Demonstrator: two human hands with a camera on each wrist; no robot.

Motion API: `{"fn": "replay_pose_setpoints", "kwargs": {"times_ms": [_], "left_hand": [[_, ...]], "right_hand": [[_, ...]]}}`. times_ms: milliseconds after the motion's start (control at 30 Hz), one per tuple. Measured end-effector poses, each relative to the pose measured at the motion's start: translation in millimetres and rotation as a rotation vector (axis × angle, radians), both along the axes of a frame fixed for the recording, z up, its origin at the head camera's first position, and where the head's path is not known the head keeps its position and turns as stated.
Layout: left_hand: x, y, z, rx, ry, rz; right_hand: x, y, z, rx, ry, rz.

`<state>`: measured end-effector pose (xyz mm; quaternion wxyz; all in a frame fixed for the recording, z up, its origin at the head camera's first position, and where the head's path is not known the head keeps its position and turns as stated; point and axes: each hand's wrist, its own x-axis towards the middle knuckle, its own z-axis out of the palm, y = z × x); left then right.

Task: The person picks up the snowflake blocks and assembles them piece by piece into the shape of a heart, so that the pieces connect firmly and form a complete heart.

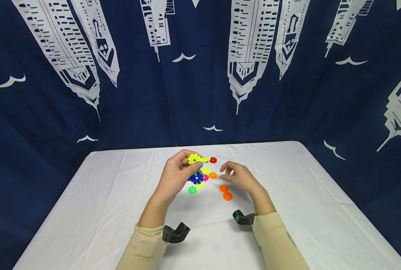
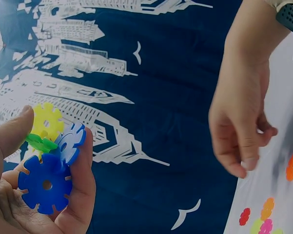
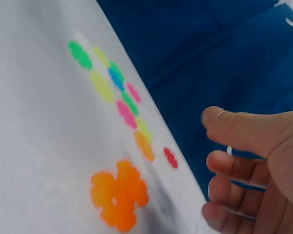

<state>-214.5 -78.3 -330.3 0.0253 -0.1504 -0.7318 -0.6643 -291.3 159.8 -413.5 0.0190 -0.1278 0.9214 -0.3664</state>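
Note:
My left hand (image 1: pixel 174 175) grips a small cluster of joined, notched plastic snowflake discs, raised over the table. In the left wrist view the cluster shows a yellow disc (image 2: pixel 48 118), a green disc (image 2: pixel 41 143), a dark blue disc (image 2: pixel 35 191) and a lighter blue disc (image 2: pixel 77 141). The thumb lies at the yellow end and the fingers pass behind. My right hand (image 1: pixel 243 177) hovers to the right of the cluster, holding nothing, its fingers loosely bent and the thumb apart from them. Nearest below it are two orange discs (image 3: pixel 124 187), touching or overlapping.
Loose discs lie on the white table (image 1: pixel 95 210) around the hands: a red disc (image 1: pixel 211 159), a single orange disc (image 1: pixel 211 175), a green disc (image 1: pixel 190 189), plus several pink and yellow ones. Behind the table's far edge hangs a dark blue curtain (image 1: pixel 136 101) with white building prints.

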Motion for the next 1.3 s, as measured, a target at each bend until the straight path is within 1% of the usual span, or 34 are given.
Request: {"fn": "replay_pose_setpoints", "kwargs": {"times_ms": [133,267,333,533,767,867,1067,1233,1300], "left_hand": [[0.1,0.1,0.3,0.005,-0.007,-0.004],[-0.3,-0.6,-0.1,0.013,-0.007,0.001],[-0.5,-1.1,-0.2,0.015,-0.007,0.004],[0.4,-0.9,0.7,0.015,-0.007,-0.005],[1.1,0.2,1.5,-0.021,0.006,0.018],[1.5,0.2,1.6,-0.038,0.004,0.020],[1.3,-0.3,1.0,-0.034,-0.033,0.028],[1.0,-0.4,1.3,-0.040,-0.034,0.026],[1.1,-0.5,1.5,-0.036,-0.030,0.023]], "right_hand": [[-2.2,5,-7.7,0.055,-0.068,0.031],[-3.6,8,-12.7,0.080,-0.129,0.035],[-4.2,8,-14.9,0.090,-0.143,0.034],[-4.9,9,-22.5,0.142,-0.143,0.044],[-5.0,7,-26.2,0.179,-0.102,0.037],[-4.6,7,-26.1,0.173,-0.093,0.044],[-4.7,5,-27.0,0.128,-0.103,0.073],[-4.1,5,-25.1,0.055,-0.130,0.092],[-4.3,5,-23.8,0.019,-0.125,0.098]]}}
